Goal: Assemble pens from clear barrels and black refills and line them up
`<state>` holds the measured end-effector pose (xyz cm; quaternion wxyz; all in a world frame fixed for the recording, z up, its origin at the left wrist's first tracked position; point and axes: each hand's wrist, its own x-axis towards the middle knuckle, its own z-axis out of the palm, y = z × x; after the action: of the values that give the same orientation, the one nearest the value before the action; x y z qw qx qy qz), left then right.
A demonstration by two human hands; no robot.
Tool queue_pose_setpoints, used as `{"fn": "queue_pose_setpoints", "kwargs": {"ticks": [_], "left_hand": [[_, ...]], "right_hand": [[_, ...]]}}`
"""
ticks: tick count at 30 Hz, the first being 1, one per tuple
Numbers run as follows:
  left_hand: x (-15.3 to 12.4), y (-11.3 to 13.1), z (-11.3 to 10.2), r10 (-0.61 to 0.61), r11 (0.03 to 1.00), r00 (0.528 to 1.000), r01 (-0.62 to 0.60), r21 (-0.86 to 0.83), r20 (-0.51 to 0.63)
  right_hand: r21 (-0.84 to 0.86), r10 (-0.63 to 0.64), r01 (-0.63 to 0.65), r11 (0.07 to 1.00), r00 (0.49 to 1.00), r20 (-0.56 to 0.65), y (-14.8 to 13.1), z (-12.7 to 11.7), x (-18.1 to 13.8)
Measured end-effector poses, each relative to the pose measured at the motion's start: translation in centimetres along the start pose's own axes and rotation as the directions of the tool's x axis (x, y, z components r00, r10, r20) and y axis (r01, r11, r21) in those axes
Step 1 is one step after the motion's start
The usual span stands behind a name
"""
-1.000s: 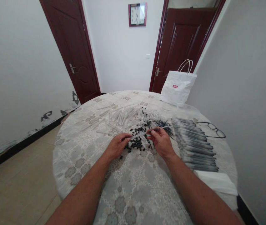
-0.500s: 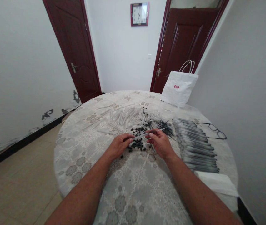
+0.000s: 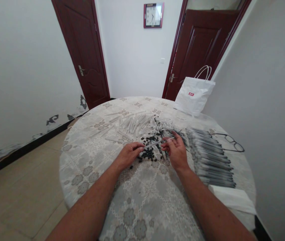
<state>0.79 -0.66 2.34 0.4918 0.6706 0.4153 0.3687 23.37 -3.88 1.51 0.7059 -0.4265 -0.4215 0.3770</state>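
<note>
Between my two hands lies a slim clear pen barrel (image 3: 153,144), tilted slightly up to the right, with a dark line showing inside it. My left hand (image 3: 131,151) pinches its left end between thumb and fingers. At the other end my right hand (image 3: 175,150) is closed on a thin pen refill (image 3: 171,138) that runs in line with the barrel; its pale tip sticks out past the fingers. Just below the barrel lies a scatter of small black caps (image 3: 148,154). Dark thin refills (image 3: 182,136) are heaped behind my right hand.
Clear barrels (image 3: 133,124) are spread at the table's middle, beside small white parts (image 3: 166,124). Finished-looking pens (image 3: 214,157) lie in a row on the right, near eyeglasses (image 3: 232,142). A white paper bag (image 3: 195,95) stands behind, and a folded white item (image 3: 232,197) lies at the right edge.
My right hand has shifted a little right and turned, its fingers now raised more, and more of the barrel shows between the hands. My left hand keeps its pinch. The view has swung slightly left.
</note>
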Motion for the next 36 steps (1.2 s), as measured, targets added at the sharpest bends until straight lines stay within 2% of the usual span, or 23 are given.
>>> {"fn": "queue_pose_setpoints", "kwargs": {"ticks": [2,4,7,9,15,22,27,31,36], "left_hand": [[0.0,0.0,0.0,-0.004,1.0,1.0,0.004,-0.004,0.015],[0.0,0.0,0.0,-0.009,1.0,1.0,0.009,-0.015,0.026],[0.0,0.0,0.1,-0.014,0.999,0.999,0.016,-0.036,0.034],[0.0,0.0,0.2,-0.02,0.998,0.999,0.021,-0.05,0.037],[0.0,0.3,0.1,-0.084,0.974,0.996,0.09,-0.206,0.039],[0.2,0.0,0.1,-0.111,0.874,0.993,0.111,-0.474,0.029],[0.2,0.0,0.3,-0.117,0.827,0.993,0.098,-0.554,0.001],[0.1,0.0,0.4,-0.145,0.76,0.989,0.123,-0.638,0.019],[-0.2,0.4,0.7,-0.173,0.679,0.97,0.242,-0.693,0.17]], "right_hand": [[-0.07,0.013,-0.01,0.997,0.999,0.036,0.1,0.0,-0.2],[-0.152,0.056,-0.037,0.988,0.991,0.121,0.2,0.1,-0.5],[-0.232,0.129,-0.067,0.97,0.957,0.262,0.5,0.4,-0.9],[-0.256,0.146,-0.069,0.964,0.944,0.297,0.6,0.5,-1.1],[-0.203,0.186,-0.141,0.969,0.956,0.225,0.4,0.4,-0.8],[-0.162,0.218,-0.186,0.969,0.954,0.205,0.4,0.2,-0.8],[-0.264,0.175,-0.112,0.958,0.958,0.229,0.5,0.3,-1.1],[-0.374,0.168,-0.037,0.927,0.932,0.323,0.0,0.6,-1.7],[-0.466,0.171,0.074,0.882,0.871,0.461,-1.0,1.2,-2.6]]}}
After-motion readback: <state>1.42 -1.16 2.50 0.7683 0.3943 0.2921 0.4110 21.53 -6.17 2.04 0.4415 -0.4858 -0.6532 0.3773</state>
